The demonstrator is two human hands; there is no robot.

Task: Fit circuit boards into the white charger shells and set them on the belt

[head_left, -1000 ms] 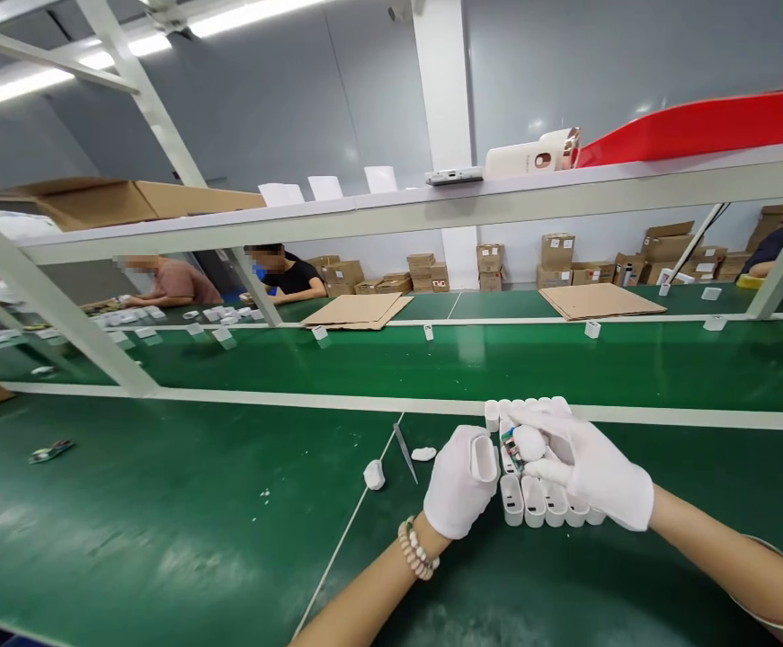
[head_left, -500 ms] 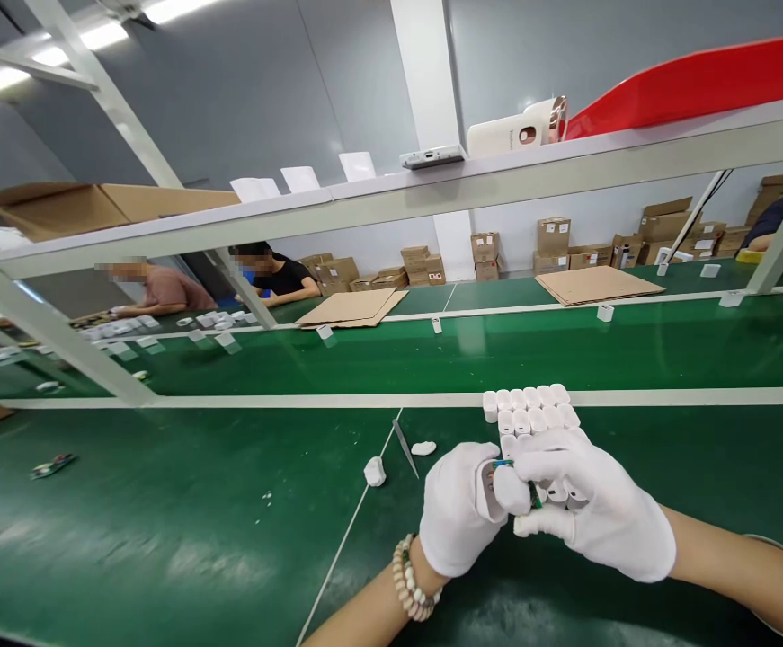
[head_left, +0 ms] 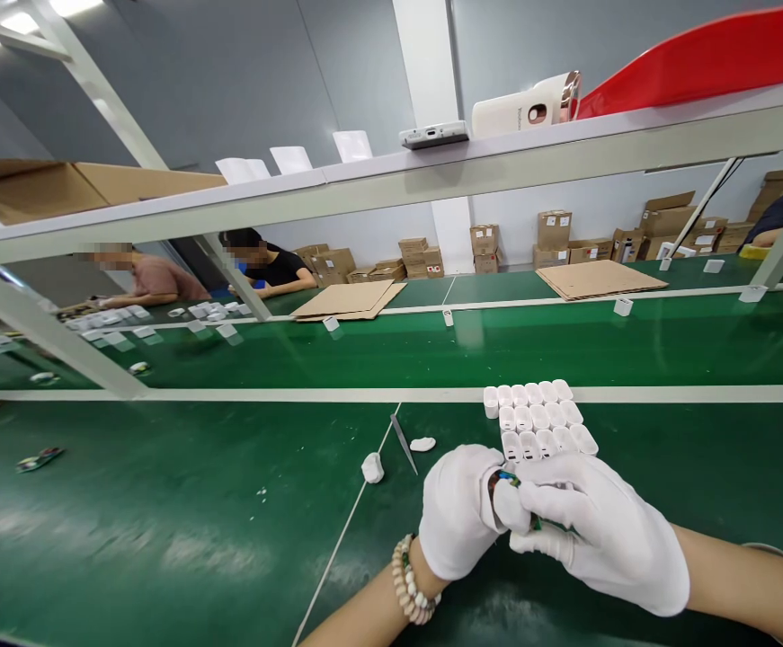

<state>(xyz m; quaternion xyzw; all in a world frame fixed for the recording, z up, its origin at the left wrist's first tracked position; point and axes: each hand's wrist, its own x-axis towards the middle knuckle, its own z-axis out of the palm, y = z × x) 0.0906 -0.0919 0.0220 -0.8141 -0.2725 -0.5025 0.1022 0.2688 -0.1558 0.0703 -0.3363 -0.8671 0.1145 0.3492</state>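
Note:
In the middle right, my left hand, in a white glove, is closed around a small white plastic case, mostly hidden by the fingers. My right hand, also gloved, pinches a small green circuit board at the mouth of that case. A white thumb covers much of the board. Just beyond the hands, open white plastic cases stand in rows; the right hand overlaps the nearest row. Left of my left hand lie tweezers, a flat white piece and a white lump.
A loose circuit board lies far left on the green bench. Beyond a pale strip runs a green belt carrying scattered white cases. Overhead, a shelf holds a white bottle. Co-workers sit at the far left.
The view has tilted slightly downward. My right hand has shifted a little right and down, uncovering more of the case rows. More of the board shows at the mouth of the held case.

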